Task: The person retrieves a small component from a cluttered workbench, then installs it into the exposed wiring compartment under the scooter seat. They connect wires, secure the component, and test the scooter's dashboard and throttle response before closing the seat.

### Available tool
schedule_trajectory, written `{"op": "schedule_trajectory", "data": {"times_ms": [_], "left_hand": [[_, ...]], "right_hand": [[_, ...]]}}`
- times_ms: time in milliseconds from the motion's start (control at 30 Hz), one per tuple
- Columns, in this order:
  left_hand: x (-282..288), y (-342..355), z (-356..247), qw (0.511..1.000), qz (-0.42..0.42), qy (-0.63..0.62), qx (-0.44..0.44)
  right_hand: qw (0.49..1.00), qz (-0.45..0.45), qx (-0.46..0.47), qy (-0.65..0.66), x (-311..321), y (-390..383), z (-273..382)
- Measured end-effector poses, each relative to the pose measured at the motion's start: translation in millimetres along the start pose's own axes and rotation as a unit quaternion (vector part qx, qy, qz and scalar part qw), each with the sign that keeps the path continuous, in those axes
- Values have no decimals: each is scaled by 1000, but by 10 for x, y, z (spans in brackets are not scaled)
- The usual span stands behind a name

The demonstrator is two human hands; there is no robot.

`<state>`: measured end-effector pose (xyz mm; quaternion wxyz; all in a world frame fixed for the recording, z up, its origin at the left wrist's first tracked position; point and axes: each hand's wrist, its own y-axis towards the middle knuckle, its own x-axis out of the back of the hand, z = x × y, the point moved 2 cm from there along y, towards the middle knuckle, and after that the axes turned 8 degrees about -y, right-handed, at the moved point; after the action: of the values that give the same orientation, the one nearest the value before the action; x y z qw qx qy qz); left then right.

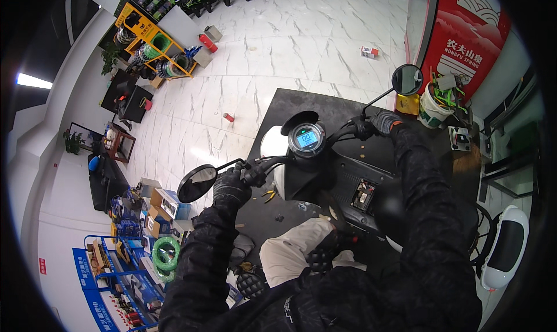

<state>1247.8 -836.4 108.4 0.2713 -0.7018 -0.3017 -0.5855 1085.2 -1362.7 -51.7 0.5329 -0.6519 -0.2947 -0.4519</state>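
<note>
My left hand (230,188), in a dark grey glove, is wrapped round the left handlebar grip of an electric scooter (304,184). On the other side my right hand (384,123), gloved too, closes round the right grip. Between them a round display (307,138) glows blue and green. A round left mirror (198,183) sticks out past my left hand, and the right mirror (407,79) stands beyond my right. In the scooter's footboard an opening (364,194) shows wiring or parts I cannot make out. My hands hide most of both grips.
Yellow-handled pliers (268,196) lie on the dark mat (284,103) left of the scooter. A white bucket (434,107) full of parts stands at the right. Blue shelving (110,274) and green coiled hose (166,252) are at the near left; a yellow tyre rack (139,24) stands farther off.
</note>
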Motion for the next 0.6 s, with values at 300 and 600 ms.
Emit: {"op": "schedule_trajectory", "data": {"times_ms": [300,600], "left_hand": [[-65,3,65,1000,-14,-1,-6],[-30,4,57,999,33,11,12]], "right_hand": [[955,-193,-218,60,-38,-417,273],[897,-393,-202,23,-204,-442,342]]}}
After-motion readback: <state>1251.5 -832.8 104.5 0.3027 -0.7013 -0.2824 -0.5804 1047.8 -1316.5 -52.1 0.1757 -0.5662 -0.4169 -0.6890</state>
